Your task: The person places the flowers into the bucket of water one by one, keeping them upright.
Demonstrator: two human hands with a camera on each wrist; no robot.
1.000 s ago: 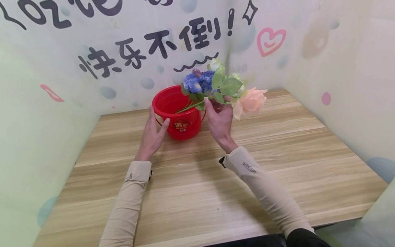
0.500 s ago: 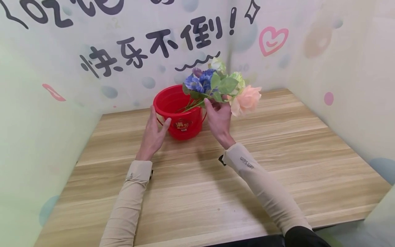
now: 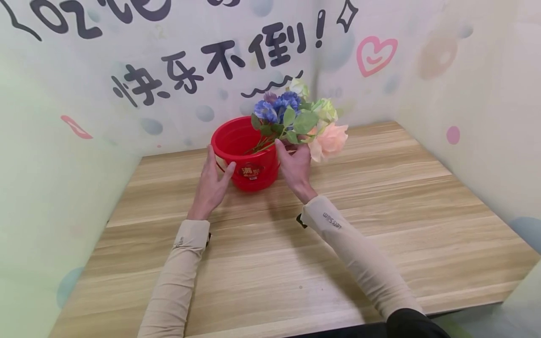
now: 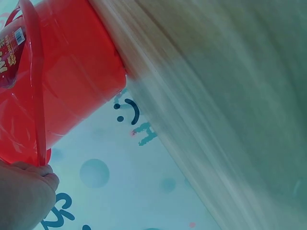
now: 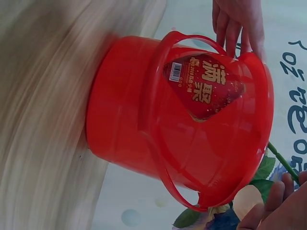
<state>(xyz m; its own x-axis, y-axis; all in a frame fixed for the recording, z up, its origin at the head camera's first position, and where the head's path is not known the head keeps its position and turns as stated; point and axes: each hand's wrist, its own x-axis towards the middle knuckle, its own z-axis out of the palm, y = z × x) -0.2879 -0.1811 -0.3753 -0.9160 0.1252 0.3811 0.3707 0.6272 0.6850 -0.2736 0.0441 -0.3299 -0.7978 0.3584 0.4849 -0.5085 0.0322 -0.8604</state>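
A red plastic bucket (image 3: 253, 185) stands upright at the back of the table, its handle hanging down in front. My left hand (image 3: 208, 192) rests on the bucket's left side, fingers fairly straight along it and thumb at the front, just below the rim. At the right rim, my right hand (image 3: 296, 169) pinches the stems of a bunch of flowers (image 3: 304, 122). Blue, pale green and peach blooms lean out to the right, while the stem ends reach inside the bucket. In the right wrist view, a green stem (image 5: 283, 160) runs from the rim toward the fingers.
The wood-grain table (image 3: 253, 263) extends in front and to both sides. Printed white wall sheets (image 3: 456, 84) enclose its back and sides, close behind the bucket. A label (image 5: 206, 86) with gold characters is on the bucket's front.
My right hand has shifted slightly left toward the bucket, bringing the flowers with it. The peach bloom now sits closer to the rim. My left hand keeps its place on the bucket.
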